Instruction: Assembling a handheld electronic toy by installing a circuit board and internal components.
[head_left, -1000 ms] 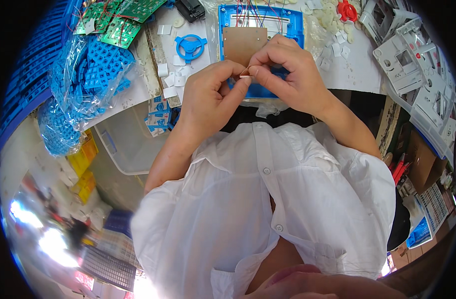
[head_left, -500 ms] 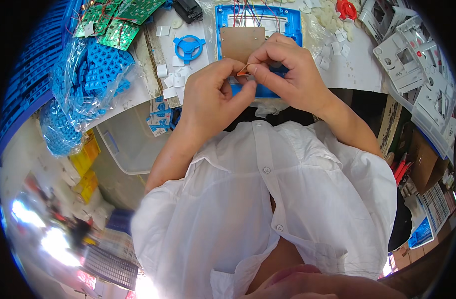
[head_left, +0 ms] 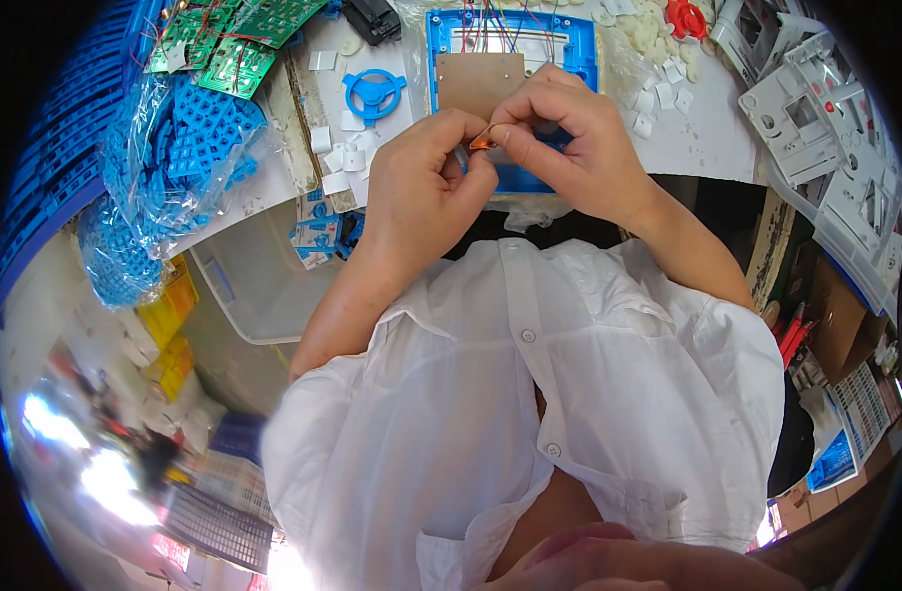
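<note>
My left hand [head_left: 426,182] and my right hand [head_left: 569,148] meet over the near edge of the table, fingertips pinched together on a small orange-brown part [head_left: 482,141]. Just behind them lies a blue plastic frame [head_left: 441,39] with a brown board [head_left: 478,81] and thin coloured wires on it. The part is mostly hidden by my fingers, so its shape is unclear.
A blue wheel-shaped piece [head_left: 374,95] and small white squares [head_left: 337,158] lie left of the frame. Clear bags of blue plastic grids [head_left: 165,167] and green circuit boards [head_left: 234,39] sit at far left. White plastic housings [head_left: 825,108] stand at right. A clear bin [head_left: 254,286] is below the table.
Both hands have stayed together at the same spot; the fingers shifted slightly on the small part.
</note>
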Motion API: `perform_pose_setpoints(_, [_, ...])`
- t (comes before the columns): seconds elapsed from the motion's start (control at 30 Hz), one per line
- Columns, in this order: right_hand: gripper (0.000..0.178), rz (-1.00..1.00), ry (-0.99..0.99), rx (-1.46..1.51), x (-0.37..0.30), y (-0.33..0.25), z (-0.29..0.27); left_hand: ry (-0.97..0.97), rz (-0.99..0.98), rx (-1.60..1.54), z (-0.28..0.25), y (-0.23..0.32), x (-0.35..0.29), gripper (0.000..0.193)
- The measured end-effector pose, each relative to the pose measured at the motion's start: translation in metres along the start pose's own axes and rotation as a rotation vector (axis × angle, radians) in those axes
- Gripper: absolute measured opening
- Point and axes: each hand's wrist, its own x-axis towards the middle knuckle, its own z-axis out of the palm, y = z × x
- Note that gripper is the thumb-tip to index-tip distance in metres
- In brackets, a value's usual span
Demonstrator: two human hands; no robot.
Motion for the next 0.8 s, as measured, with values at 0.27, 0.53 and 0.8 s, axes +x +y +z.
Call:
perform_pose_setpoints(0.27, [0.007, 0.007, -0.009, -0.007, 0.0002, -0.0008, -0.0005, 0.031, -0.026, 0.008, 0.0027, 0.0031, 0.0015, 0.01])
perform_pose_setpoints(0.53, [0.007, 0.024, -0.003, 0.014, -0.0005, -0.0011, -0.0002, 0.034, -0.011, 0.02, 0.0033, 0.0019, 0.0009, 0.01])
perform_pose_setpoints(0.8, [0.007, 0.021, 0.01, 0.021, -0.0014, 0.0001, 0.0006, 0.02, -0.009, 0.021, 0.0031, 0.0023, 0.0018, 0.011])
